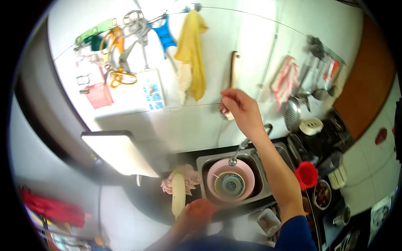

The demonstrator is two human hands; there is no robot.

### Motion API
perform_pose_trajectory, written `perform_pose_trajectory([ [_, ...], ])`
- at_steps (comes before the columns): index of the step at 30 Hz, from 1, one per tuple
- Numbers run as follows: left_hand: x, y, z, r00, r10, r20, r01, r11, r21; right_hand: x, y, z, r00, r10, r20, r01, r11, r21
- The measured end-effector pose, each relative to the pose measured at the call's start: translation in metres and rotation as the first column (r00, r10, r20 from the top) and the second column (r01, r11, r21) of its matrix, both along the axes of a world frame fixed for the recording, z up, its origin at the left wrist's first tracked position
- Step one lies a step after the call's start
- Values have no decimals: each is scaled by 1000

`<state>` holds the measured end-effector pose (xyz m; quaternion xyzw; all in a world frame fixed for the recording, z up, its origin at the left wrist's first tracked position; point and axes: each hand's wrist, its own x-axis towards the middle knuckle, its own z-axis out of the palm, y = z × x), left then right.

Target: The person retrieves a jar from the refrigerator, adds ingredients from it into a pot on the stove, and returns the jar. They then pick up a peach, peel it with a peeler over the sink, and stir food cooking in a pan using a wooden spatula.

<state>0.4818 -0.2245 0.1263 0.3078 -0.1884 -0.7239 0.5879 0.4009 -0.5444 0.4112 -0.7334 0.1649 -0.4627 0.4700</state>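
My right hand [243, 109] is raised to the tiled wall, fingers curled around the middle of a long-handled brush [235, 69]. The brush's upper end shows above my fingers and its bristled lower end below them. Low in the view, my left hand [187, 219] is blurred and closed on the lower end of a long pale vegetable, like a white radish [178, 193]. A blurred reddish patch lies over that hand; I cannot make out what it is. Behind the radish, a crumpled pink cloth [191, 175] rests on the dark counter.
A pink basin [210, 184] holding a bowl [230, 185] sits in the steel sink [201, 164] under the faucet [240, 148]. A white board [119, 152] stands at left. Scissors [121, 77], a yellow cloth [193, 54] and ladles [320, 93] hang on the wall. A red cup [306, 175] is at right.
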Motion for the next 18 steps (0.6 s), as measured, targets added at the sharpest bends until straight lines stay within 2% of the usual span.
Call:
perform_pose_trajectory([
  [1, 0, 7, -10, 998, 63, 27, -62, 998, -13, 23, -1, 14, 1000, 17, 14, -16, 998, -65],
  [2, 0, 14, -21, 991, 125, 55, -124, 992, -28, 48, -2, 25, 998, 34, 60, -19, 974, -227],
  [3, -2, 19, -14, 959, 228, 167, -224, 974, -43, 74, -1, 37, 992, 51, 114, -4, 924, -382],
  [4, -3, 29, -17, 936, 286, 206, -282, 958, -47, 97, 3, 51, 987, 89, 135, -13, 876, -482],
  [5, -5, 39, -20, 907, 341, 246, -339, 939, -53, 119, 5, 65, 980, 125, 158, -11, 816, -579],
  [6, -6, 48, -24, 873, 393, 288, -394, 917, -59, 140, 3, 78, 975, 148, 167, -23, 812, -583],
  [7, -8, 60, -33, 875, 437, 210, -435, 899, -59, 160, 2, 91, 986, -29, 166, 131, 751, -647],
  [8, -15, 64, -28, 856, 474, 208, -476, 878, -45, 176, -3, 103, 962, -205, 178, 270, 656, -705],
  [9, -21, 68, -23, 834, 511, 207, -516, 856, -31, 190, -11, 111, 965, -191, 181, 262, 657, -707],
  [10, -28, 71, -15, 811, 546, 207, -555, 831, -18, 204, -19, 118, 932, -304, 195, 344, 585, -735],
  [11, -34, 74, -5, 801, 595, -64, -595, 804, 24, 216, -25, 122, 886, -412, 212, 415, 503, -758],
  [12, -37, 78, 1, 725, 606, -327, -618, 782, 78, 222, -25, 125, 890, -404, 209, 409, 508, -758],
  [13, -37, 81, -7, 720, 610, -331, -623, 778, 81, 226, -27, 127, 881, -435, 186, 419, 535, -734],
  [14, -36, 85, -19, 743, 669, -29, -666, 743, 67, 228, -29, 127, 870, -467, 157, 428, 560, -709],
  [16, -37, 93, -35, 697, 666, 266, -700, 712, 53, 226, -27, 130, 869, -462, 176, 438, 553, -709],
  [18, -33, 89, -37, 699, 670, 251, -704, 705, 78, 219, -24, 140, 905, -404, 132, 396, 687, -609],
])
